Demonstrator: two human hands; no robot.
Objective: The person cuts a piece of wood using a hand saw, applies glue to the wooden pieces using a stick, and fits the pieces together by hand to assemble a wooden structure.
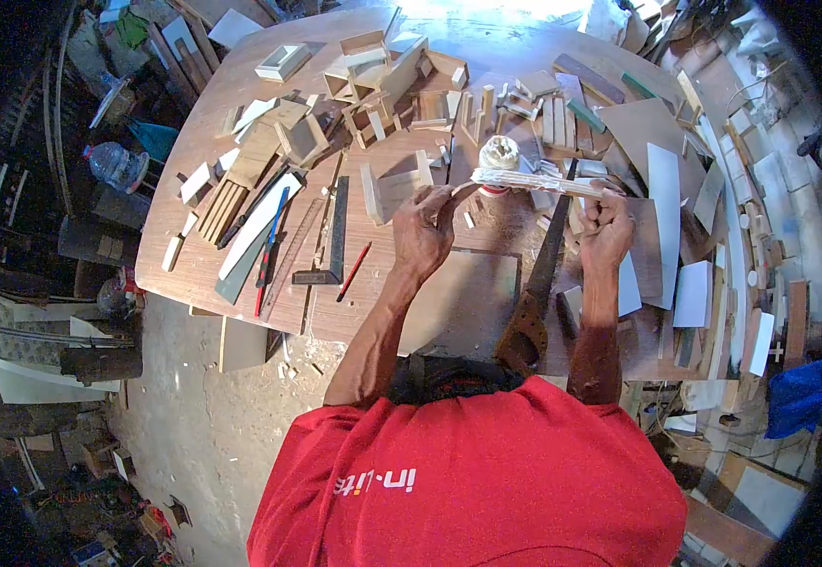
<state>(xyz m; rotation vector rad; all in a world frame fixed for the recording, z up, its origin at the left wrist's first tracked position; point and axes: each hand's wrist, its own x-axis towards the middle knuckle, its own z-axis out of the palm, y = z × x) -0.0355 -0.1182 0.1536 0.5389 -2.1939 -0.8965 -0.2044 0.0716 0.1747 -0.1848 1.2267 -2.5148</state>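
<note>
Head view: right hand (607,229), grip closed on end of slim wooden strip (541,181), held above desk (193,285); strip's other end coated white, ridged. Left hand (424,232), fingers bunched beside coated end, hold unclear. Just beyond: round tub (500,164), lumpy creamy-white contents.

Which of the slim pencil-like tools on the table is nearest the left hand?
The mostly red one, just right of the dark-bladed square; the blue-and-red one lies farther left, beside the white strip.
</note>
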